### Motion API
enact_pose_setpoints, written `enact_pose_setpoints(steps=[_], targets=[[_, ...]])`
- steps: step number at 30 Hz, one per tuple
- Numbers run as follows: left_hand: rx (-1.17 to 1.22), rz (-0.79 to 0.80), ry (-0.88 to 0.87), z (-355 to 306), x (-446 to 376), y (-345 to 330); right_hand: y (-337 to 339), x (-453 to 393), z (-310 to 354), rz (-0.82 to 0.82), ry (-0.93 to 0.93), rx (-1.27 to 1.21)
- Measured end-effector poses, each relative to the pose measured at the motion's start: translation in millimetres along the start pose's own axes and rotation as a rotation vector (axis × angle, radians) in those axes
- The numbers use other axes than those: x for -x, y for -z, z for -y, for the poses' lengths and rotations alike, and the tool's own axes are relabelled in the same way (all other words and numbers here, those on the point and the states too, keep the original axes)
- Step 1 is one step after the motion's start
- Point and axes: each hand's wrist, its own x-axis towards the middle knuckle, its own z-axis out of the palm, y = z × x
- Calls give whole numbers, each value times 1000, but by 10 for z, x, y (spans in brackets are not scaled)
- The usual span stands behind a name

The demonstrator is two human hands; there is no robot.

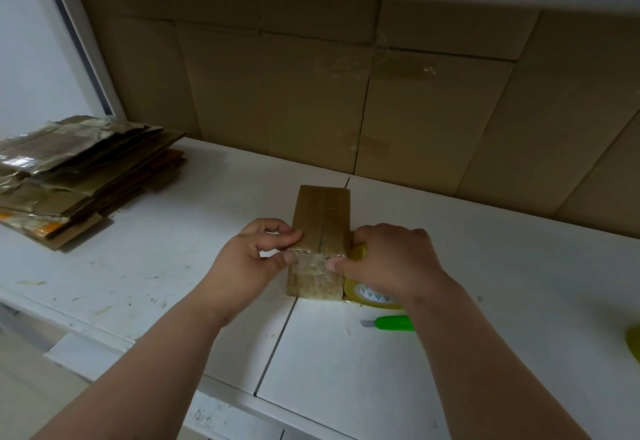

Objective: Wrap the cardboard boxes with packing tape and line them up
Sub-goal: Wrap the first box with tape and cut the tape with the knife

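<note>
Tape roll core shows green triangles (no legible writing).

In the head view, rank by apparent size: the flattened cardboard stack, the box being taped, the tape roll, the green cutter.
1. Flattened cardboard stack
2. Cardboard box
3. Tape roll, partly hidden by the right hand
4. Green cutter, partly hidden

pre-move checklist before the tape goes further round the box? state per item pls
1. Cardboard box flat on the white table: ok.
2. Left hand has a grip on the box's left edge: ok.
3. Right hand holds the tape roll against the box's right side: ok.
4. Tape strip smooth: not ok, it looks wrinkled.
5. Green cutter within reach, beside the roll: ok.
6. Tape bonded underneath: cannot tell.
</note>
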Motion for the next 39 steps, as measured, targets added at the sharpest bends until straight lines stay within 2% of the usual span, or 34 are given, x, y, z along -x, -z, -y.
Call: enact_pose_setpoints(steps=[5, 9, 12, 15, 21, 29, 32, 36, 39], targets=[[-171, -143, -141, 76, -2, -106, -39, 25, 6, -25, -11, 34], [-221, -223, -163, 74, 76, -219, 4, 59, -39, 42, 45, 22], [-163, -203, -100, 42, 105, -226, 46, 36, -71, 111, 44, -26], [-34, -143, -16, 8, 108, -161, 27, 25, -64, 95, 55, -8], [-131, -121, -35, -45, 11, -149, -43, 62, -65, -22, 65, 25], [-255, -168, -123, 26, -37, -168, -122, 15, -23, -76, 43, 71], [-222, -176, -53, 10, -21, -178, -128, 19, -24, -76, 31, 61], [38, -189, 140, 7, 10, -242, -113, 26, -6, -59, 18, 60], [87, -165, 171, 21, -8, -250, -104, 42, 37, -70, -16, 56]])
